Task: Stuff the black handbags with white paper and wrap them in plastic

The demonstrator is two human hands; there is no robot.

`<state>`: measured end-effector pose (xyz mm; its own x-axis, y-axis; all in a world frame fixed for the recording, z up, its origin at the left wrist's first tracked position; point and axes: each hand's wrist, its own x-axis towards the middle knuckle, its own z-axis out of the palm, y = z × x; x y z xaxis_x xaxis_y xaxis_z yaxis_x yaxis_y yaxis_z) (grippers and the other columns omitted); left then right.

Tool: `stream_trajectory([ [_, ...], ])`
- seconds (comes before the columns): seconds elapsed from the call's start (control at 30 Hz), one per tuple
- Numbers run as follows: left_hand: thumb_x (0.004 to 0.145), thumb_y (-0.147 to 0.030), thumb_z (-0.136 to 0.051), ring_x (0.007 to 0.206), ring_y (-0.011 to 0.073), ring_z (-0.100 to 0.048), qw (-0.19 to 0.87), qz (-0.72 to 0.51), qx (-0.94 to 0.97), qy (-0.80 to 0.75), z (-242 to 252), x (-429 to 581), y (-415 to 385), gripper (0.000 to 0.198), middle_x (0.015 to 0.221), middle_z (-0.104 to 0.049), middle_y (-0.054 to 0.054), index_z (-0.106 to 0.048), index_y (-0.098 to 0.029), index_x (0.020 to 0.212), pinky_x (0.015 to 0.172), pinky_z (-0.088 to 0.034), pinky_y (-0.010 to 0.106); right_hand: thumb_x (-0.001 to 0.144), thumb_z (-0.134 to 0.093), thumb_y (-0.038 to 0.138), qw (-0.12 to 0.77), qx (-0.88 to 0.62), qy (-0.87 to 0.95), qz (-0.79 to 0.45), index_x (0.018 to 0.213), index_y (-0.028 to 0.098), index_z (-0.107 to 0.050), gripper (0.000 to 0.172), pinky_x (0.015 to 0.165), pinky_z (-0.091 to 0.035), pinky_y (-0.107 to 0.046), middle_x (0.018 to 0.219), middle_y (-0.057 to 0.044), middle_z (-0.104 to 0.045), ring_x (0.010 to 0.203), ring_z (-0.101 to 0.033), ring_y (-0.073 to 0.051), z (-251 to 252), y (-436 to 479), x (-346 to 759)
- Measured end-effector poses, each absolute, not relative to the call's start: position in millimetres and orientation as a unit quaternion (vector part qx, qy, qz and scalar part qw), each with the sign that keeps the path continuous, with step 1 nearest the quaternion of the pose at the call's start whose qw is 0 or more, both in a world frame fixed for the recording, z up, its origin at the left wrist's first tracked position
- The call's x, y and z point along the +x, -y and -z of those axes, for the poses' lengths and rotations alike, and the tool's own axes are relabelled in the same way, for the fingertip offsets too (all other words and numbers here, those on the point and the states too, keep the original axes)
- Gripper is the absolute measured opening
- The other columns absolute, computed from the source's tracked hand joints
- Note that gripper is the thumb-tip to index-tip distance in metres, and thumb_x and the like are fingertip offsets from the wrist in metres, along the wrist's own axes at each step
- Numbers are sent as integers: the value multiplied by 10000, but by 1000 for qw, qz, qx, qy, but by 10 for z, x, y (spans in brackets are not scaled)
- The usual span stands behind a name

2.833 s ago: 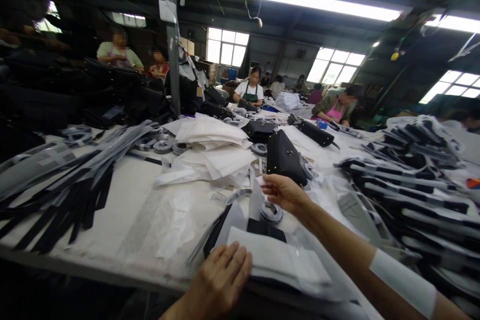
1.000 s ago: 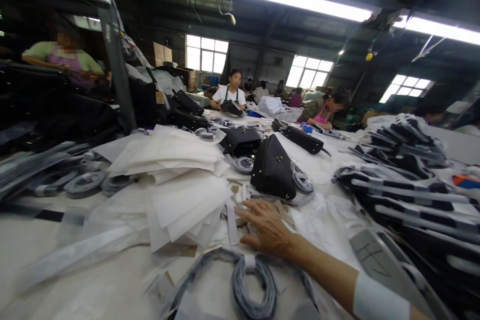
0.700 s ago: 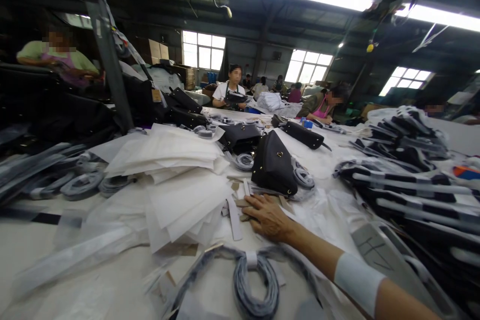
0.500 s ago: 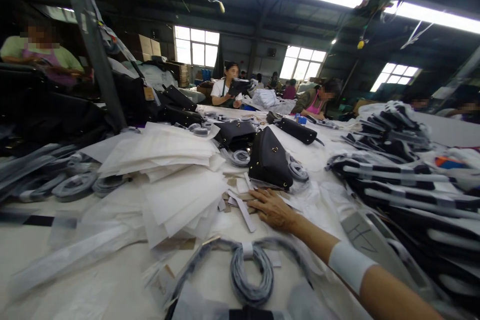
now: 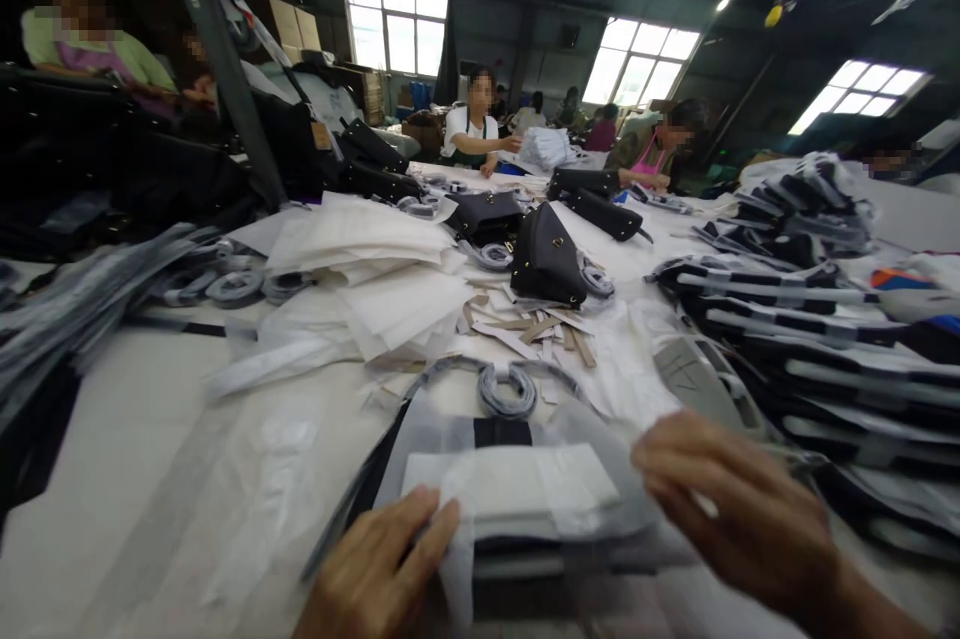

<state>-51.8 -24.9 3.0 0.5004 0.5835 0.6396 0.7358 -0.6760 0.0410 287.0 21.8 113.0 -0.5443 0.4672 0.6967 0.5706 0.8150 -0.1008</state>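
In front of me lies a dark bag wrapped in translucent sheeting, with a coiled, wrapped strap and handle at its far side. White paper covers its near part. My left hand is closed on the left edge of this paper, thumb and finger close together. At the right edge of the wrapping is my right hand, blurred, with its fingers bent together. Whatever its fingertips pinch, if anything, I cannot make out.
Beyond the bag lie card strips, stacked white sheets and a black handbag. Several wrapped bags are piled at right, beside a grey marked tray. A dark post rises at left; co-workers sit beyond.
My right hand has drawn back from the card strips to the bag's right side. My left hand has come into view at its left. White paper now covers its near part. The view has tilted down.
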Motion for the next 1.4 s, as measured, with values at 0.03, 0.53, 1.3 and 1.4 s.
stream_trajectory([
  [0.03,877,-10,-435,1094,183,-661,103,315,-861,386,-77,-528,206,523,1212,-695,61,-581,-215,1335,918,-541,282,929,-647,214,345,-263,900,43,1057,196,-694,137,738,-580,-279,819,-60,-740,781,-703,-186,-1046,55,2767],
  [0.53,641,3,-521,1037,237,-677,-25,203,-877,434,-361,-505,-45,739,1231,-674,35,-526,-241,1339,860,-571,364,896,-686,314,266,-350,893,-98,1034,259,-681,149,860,-493,-320,1075,-14,-734,993,-647,-220,610,468,1195],
  [1.3,882,0,-391,1097,221,-659,137,332,-862,357,131,-329,294,479,1163,-686,110,-586,-189,1276,860,-581,351,1005,-488,230,390,-163,894,-145,1048,285,-657,183,637,-589,-201,723,24,-721,645,-714,-140,200,779,1859],
  [1.4,964,-59,-382,1080,222,-671,137,335,-860,359,133,-317,294,397,1154,-693,109,-588,-193,1275,846,-586,354,894,-493,57,388,-247,885,-75,1186,200,-625,352,922,-587,-362,1046,-88,-749,1063,-696,-233,-193,596,1912],
])
